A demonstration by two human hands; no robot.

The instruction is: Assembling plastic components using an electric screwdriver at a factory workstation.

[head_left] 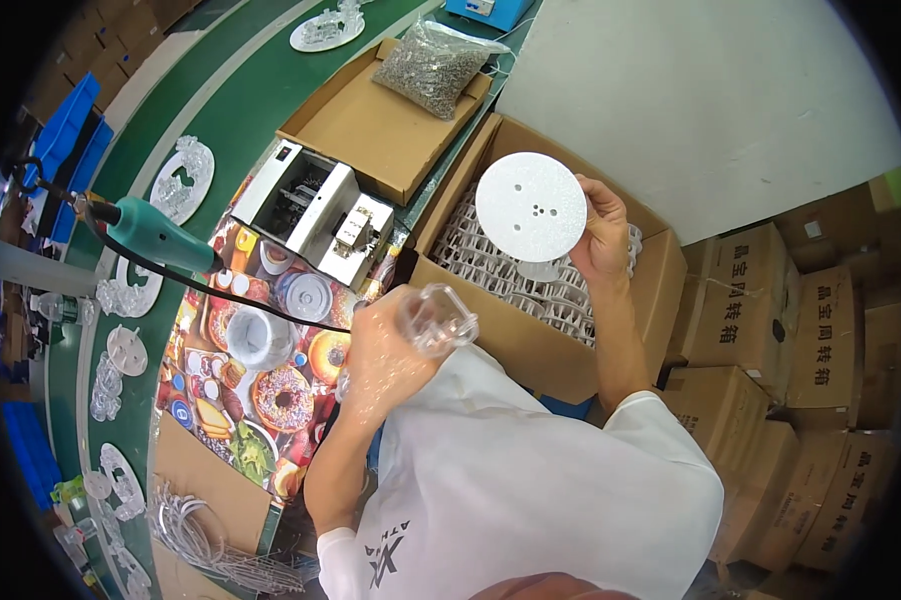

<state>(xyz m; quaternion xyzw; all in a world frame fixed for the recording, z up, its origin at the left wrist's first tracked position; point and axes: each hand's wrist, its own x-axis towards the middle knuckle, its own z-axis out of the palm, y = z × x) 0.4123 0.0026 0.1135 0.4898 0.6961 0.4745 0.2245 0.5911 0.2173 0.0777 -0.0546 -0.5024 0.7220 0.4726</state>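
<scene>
Head view: the left hand (392,348) grips a clear plastic part (438,320); the right hand (604,236) pinches a round white perforated disc (532,200) by its edge, over an open cardboard carton (510,322).

Brown cardboard cartons (715,405) are stacked at the right side, and blue plastic bins (65,125) stand at upper left.

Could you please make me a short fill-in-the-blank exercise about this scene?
1. The round disc in the right hand is coloured ____.
2. The hand holding the clear plastic piece is the person's ____ one.
3. The bag of small parts lies on a shallow tray made of ____.

Missing words: white; left; cardboard.
</scene>
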